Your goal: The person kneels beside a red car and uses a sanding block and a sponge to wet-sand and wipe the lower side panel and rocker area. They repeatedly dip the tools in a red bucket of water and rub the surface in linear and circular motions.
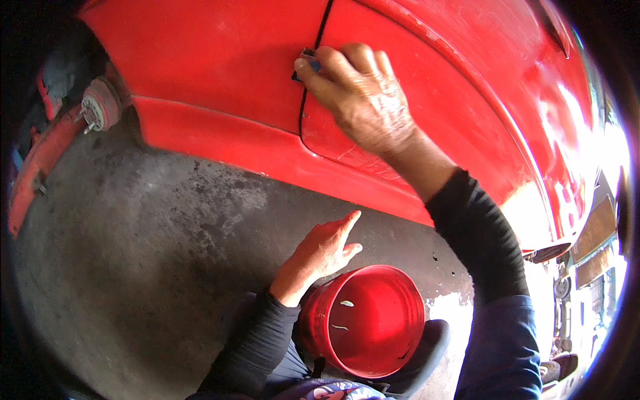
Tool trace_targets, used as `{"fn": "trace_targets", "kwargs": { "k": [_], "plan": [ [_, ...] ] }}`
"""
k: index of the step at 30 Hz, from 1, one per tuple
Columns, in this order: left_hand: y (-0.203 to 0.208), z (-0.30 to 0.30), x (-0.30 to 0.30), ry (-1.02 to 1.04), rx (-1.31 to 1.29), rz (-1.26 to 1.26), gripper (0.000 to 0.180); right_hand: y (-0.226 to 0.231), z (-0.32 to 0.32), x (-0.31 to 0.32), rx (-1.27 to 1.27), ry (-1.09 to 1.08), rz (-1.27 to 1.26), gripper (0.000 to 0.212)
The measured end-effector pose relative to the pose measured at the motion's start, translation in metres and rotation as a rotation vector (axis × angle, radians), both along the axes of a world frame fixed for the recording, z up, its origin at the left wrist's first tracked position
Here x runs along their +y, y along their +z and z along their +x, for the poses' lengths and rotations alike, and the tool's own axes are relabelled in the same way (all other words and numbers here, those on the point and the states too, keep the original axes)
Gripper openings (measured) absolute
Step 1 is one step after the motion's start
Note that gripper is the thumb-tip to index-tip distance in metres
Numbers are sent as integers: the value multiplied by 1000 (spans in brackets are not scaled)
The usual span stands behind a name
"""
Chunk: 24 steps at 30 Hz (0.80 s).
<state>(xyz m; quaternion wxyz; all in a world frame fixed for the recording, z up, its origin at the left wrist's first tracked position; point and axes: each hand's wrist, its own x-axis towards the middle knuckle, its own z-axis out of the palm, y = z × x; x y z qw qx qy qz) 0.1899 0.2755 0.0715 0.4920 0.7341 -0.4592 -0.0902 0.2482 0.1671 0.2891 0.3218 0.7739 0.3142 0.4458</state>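
Note:
My right hand [365, 100] is closed on a small dark block [307, 55] with some blue on it, pressed to the red car body [233, 57]. The fingers hide most of this block, which lies at the dark vertical gap [304, 110] between two body panels. Below the car's lower edge, my left hand [321, 248] hovers over the floor with index finger and thumb stretched apart, holding nothing. Just beneath it stands a red bucket [324, 327], with a few pale bits [347, 303] inside.
At the far left, a bare wheel hub [101, 105] with studs shows in the wheel arch, beside a red curved part [41, 170]. Dark damp marks spot the concrete floor [133, 247]. Bright light falls at the right, near an exhaust tip [552, 252].

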Motion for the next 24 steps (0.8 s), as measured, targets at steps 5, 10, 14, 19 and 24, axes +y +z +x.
{"fn": "trace_targets", "kwargs": {
  "k": [5, 10, 14, 19, 24],
  "plan": [
    [-2, 4, 15, 84, 42, -76, 68, -2, -25, -27, -103, 6, 39, 42],
    [-2, 8, 10, 34, 55, -83, 68, 6, -5, -25, 174, -48, -159, 39],
    [-7, 4, -1, 11, 60, -52, 68, 27, 15, -9, -108, 34, 39, 48],
    [-8, 10, 4, 58, 54, -7, 69, -12, -15, 2, 100, 12, 169, 50],
    [-7, 3, 4, 21, 69, -12, 69, -2, -15, -4, 154, -158, 57, 48]
  ]
}}
